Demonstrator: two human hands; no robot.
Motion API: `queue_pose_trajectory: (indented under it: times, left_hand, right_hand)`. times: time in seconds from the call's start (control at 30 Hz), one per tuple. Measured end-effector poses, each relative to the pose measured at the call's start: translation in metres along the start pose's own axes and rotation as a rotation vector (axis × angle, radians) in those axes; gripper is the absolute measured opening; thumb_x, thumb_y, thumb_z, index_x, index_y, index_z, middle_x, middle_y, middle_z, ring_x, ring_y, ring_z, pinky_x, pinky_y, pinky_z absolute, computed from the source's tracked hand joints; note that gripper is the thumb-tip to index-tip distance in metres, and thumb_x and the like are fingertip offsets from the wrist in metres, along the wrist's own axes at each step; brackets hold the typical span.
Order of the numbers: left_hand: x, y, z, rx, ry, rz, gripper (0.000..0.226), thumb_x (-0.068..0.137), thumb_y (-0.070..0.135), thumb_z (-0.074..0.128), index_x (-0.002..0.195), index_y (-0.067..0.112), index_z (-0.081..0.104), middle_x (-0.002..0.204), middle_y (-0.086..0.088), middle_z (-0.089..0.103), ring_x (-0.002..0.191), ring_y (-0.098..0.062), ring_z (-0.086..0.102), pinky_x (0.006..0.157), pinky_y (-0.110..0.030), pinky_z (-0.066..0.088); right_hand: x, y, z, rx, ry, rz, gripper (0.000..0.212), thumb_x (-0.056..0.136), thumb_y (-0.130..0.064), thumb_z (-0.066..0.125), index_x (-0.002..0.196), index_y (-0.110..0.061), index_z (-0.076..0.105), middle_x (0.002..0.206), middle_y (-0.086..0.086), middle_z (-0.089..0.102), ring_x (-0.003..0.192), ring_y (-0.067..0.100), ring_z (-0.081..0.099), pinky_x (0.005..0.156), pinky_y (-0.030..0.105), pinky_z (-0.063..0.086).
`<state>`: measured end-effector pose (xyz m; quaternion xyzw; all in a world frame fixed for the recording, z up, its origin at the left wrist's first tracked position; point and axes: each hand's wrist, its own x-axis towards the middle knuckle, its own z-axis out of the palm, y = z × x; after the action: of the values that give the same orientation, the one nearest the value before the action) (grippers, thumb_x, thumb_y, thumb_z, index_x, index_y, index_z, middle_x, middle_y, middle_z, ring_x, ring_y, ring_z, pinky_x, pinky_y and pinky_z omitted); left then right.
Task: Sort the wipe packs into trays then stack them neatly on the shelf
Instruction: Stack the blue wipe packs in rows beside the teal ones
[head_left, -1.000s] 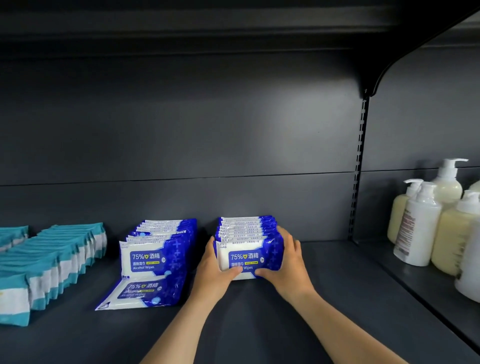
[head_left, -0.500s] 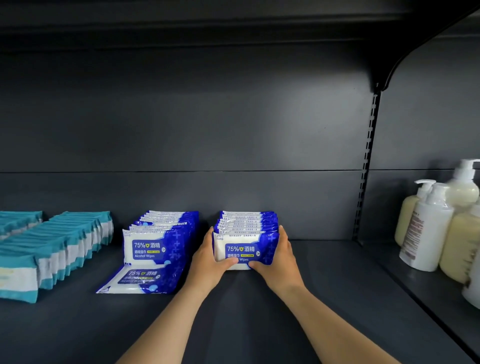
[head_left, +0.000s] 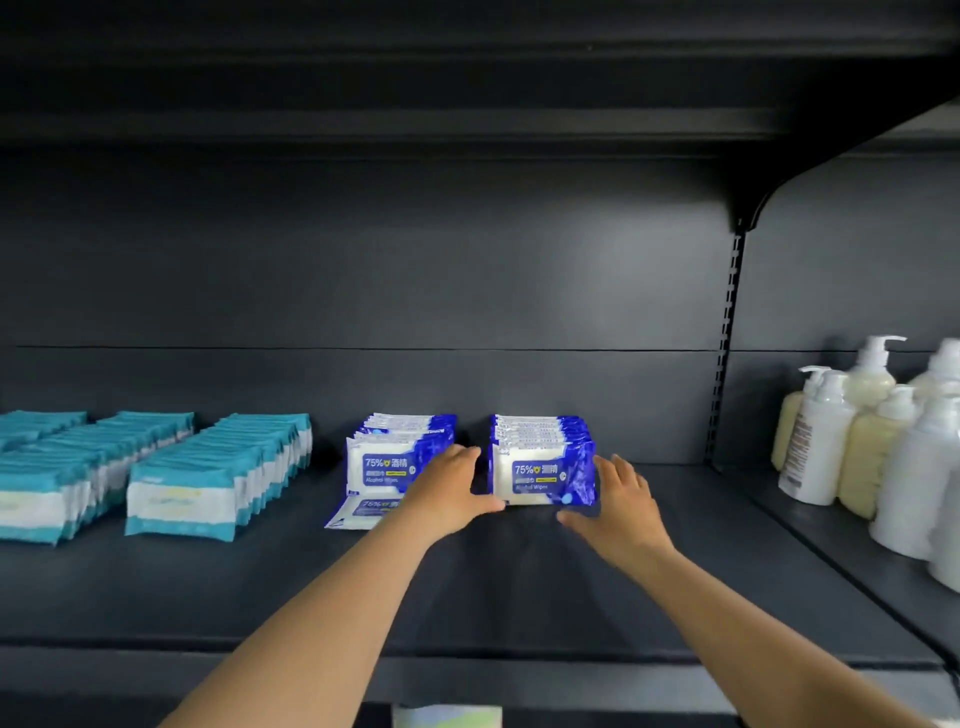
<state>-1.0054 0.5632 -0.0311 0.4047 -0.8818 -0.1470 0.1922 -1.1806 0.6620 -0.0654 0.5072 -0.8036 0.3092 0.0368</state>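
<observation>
A row of blue and white alcohol wipe packs (head_left: 543, 462) is standing on edge on a dark shelf (head_left: 519, 587), lined up front to back near the shelf's back wall, roughly at the middle of its width. The packs are standing upright with their printed faces toward the front edge, probably so the labels read from the aisle and the row stays compact.

The left hand (head_left: 449, 493) is sitting just beside the row's left front corner, its thumb touching the bottom of the front pack, fingers relaxed and extended rather than wrapped around anything. The right hand (head_left: 618, 504) is sitting just beside the row's right front corner, fingers spread and loose, gripping nothing; whether it is touching the pack is unclear. Both hands are bracketing the row, which suggests squaring it up or letting go of it.

To the left, a second row of the same blue packs (head_left: 400, 447) is standing near the first, with one pack (head_left: 358, 512) lying flat in front of it, out of line. Further toward the shelf's left edge, rows of teal and white packs (head_left: 208, 478) are running front to back. Toward the right edge, beyond a slotted upright, pump bottles (head_left: 857, 441) are standing in a cluster, well apart from the wipes. No trays are showing.
</observation>
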Motion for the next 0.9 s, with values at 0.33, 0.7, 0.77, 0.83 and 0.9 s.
queue_pose_trajectory:
  times: [0.33, 0.7, 0.77, 0.83, 0.9]
  left_hand:
    - [-0.083, -0.086, -0.093, 0.295, -0.038, 0.087, 0.062, 0.082, 0.047, 0.065, 0.132, 0.014, 0.047, 0.136, -0.006, 0.045, 0.125, -0.025, 0.044, 0.102, -0.036, 0.039]
    - [-0.101, -0.14, -0.102, 0.084, -0.063, -0.033, 0.05, 0.091, 0.034, 0.058, 0.135, 0.015, 0.043, 0.138, -0.005, 0.041, 0.125, -0.019, 0.046, 0.096, -0.027, 0.037]
    - [-0.096, -0.149, -0.09, 0.081, -0.077, -0.069, 0.051, 0.092, 0.036, 0.057, 0.136, 0.014, 0.043, 0.138, -0.005, 0.041, 0.125, -0.02, 0.045, 0.098, -0.028, 0.037]
    - [-0.085, -0.156, -0.079, 0.081, -0.088, -0.09, 0.05, 0.092, 0.039, 0.055, 0.134, 0.015, 0.043, 0.137, -0.004, 0.042, 0.123, -0.02, 0.046, 0.096, -0.029, 0.039]
    - [-0.071, -0.161, -0.071, 0.055, -0.086, -0.105, 0.048, 0.093, 0.041, 0.053, 0.133, 0.016, 0.044, 0.135, -0.003, 0.044, 0.12, -0.019, 0.048, 0.091, -0.027, 0.039]
  right_hand:
    - [-0.069, -0.107, -0.013, -0.321, -0.116, -0.045, 0.078, 0.082, -0.052, 0.064, 0.146, -0.024, 0.03, 0.152, 0.003, 0.026, 0.142, 0.024, 0.017, 0.111, 0.041, 0.025]
    - [-0.075, -0.142, 0.016, -0.139, -0.123, 0.01, 0.065, 0.086, -0.042, 0.064, 0.141, -0.021, 0.038, 0.145, 0.001, 0.037, 0.135, 0.023, 0.028, 0.106, 0.038, 0.032]
    - [-0.071, -0.137, 0.036, -0.073, -0.133, 0.03, 0.063, 0.085, -0.043, 0.065, 0.139, -0.02, 0.041, 0.142, 0.003, 0.041, 0.132, 0.023, 0.032, 0.106, 0.039, 0.035]
    - [-0.064, -0.132, 0.056, -0.009, -0.131, 0.047, 0.062, 0.085, -0.043, 0.066, 0.137, -0.019, 0.042, 0.139, 0.004, 0.043, 0.131, 0.023, 0.033, 0.105, 0.035, 0.035]
    - [-0.054, -0.128, 0.073, 0.071, -0.129, 0.059, 0.06, 0.085, -0.041, 0.067, 0.136, -0.018, 0.044, 0.138, 0.004, 0.045, 0.131, 0.023, 0.035, 0.105, 0.032, 0.034]
